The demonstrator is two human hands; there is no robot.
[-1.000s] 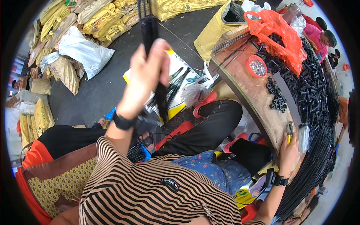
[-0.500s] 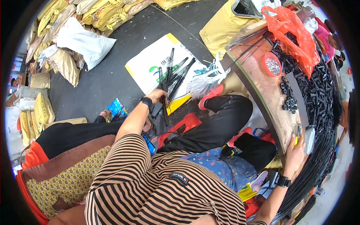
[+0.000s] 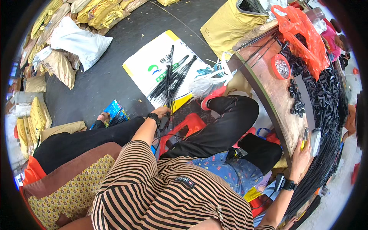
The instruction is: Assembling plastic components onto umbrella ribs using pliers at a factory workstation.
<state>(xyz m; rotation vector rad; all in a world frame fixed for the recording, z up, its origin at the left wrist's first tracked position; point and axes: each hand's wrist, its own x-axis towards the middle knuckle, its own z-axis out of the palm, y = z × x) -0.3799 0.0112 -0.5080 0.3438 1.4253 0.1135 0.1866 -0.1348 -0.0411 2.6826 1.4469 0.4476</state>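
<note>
My left hand (image 3: 163, 112) is closed around the lower end of a bundle of thin black rods (image 3: 169, 84), at the near edge of a white-and-yellow printed sack (image 3: 140, 63) lying on the floor. More loose black rods (image 3: 183, 76) lie on the sack beside it. My right hand (image 3: 300, 158) rests at the near edge of the worktable (image 3: 264, 76), fingers closed on a small tool that looks like pliers with yellow handles (image 3: 304, 142). A stack of clear-white strips (image 3: 315, 142) lies right beside those fingers.
On the table are a red bowl of small metal pieces (image 3: 281, 67), black plastic fittings (image 3: 296, 99), a large heap of black parts (image 3: 326, 96) and a red plastic bag (image 3: 303, 38). White strips (image 3: 214, 78) lie beyond my knee. A red stool (image 3: 191, 124) stands by my leg.
My left hand has moved toward me, and the rods in it now stretch away across the sack. My right hand stays at the table edge. The view has shifted slightly.
</note>
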